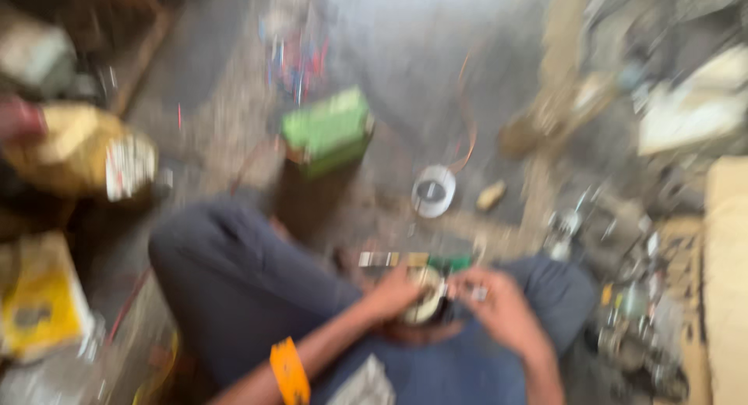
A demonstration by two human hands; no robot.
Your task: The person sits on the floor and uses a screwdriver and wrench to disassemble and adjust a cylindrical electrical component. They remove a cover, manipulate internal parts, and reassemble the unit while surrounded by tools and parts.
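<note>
The picture is heavily blurred. Both hands meet above my lap, between my knees in dark blue trousers. My left hand (pixel 393 294) and my right hand (pixel 499 300) close around a small round pale part (pixel 426 302) with dark pieces on it. An orange band (pixel 289 370) sits on my left forearm. A short strip with metallic and green sections (pixel 405 259) lies just beyond the hands.
A green box (pixel 327 130) stands on the grey floor ahead, with a white tape roll (pixel 433 191) to its right. Yellow packages (pixel 35 300) and a yellow sack (pixel 74 148) lie left. Metal clutter (pixel 639 311) and a pale board (pixel 728 272) fill the right.
</note>
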